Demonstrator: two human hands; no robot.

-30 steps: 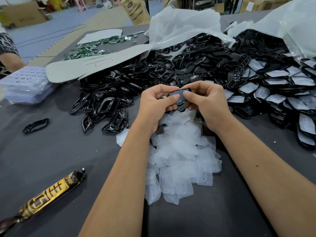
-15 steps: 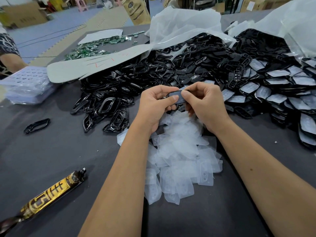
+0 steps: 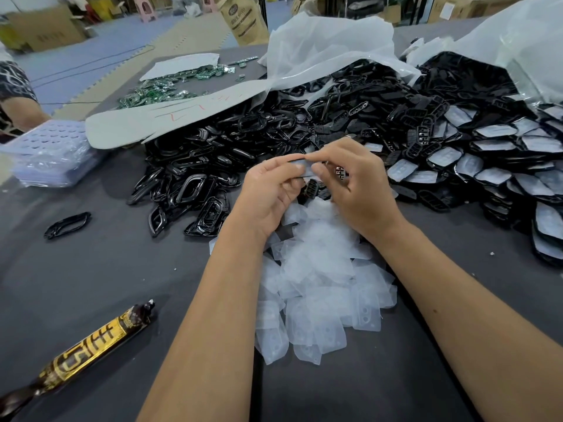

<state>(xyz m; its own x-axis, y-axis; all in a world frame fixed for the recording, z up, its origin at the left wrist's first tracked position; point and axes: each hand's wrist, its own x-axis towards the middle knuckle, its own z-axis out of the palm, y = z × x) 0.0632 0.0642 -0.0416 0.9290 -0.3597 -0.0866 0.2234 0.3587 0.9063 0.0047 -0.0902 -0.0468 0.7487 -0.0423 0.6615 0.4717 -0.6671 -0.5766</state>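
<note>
My left hand (image 3: 269,193) and my right hand (image 3: 356,184) meet above the grey table (image 3: 91,284), both pinching one small black plastic shell (image 3: 300,167) with a pale film on it. The shell is tilted nearly edge-on, so only its thin rim and part of the film show between my fingertips. Directly below my hands lies a heap of clear film pieces (image 3: 316,278). Behind my hands spreads a big pile of black shells and frames (image 3: 274,138).
Film-covered black shells (image 3: 493,159) are stacked at the right. White plastic bags (image 3: 323,53) lie open at the back. Green circuit boards (image 3: 158,89) sit far left, clear trays (image 3: 51,153) by another person's arm (image 3: 18,102), a gold-labelled tube (image 3: 85,351) near left, a lone black frame (image 3: 67,225).
Both hands have turned the shell from lying flat towards me to nearly edge-on. The fingertips of my right hand have shifted along its upper edge. Nothing else on the table has moved.
</note>
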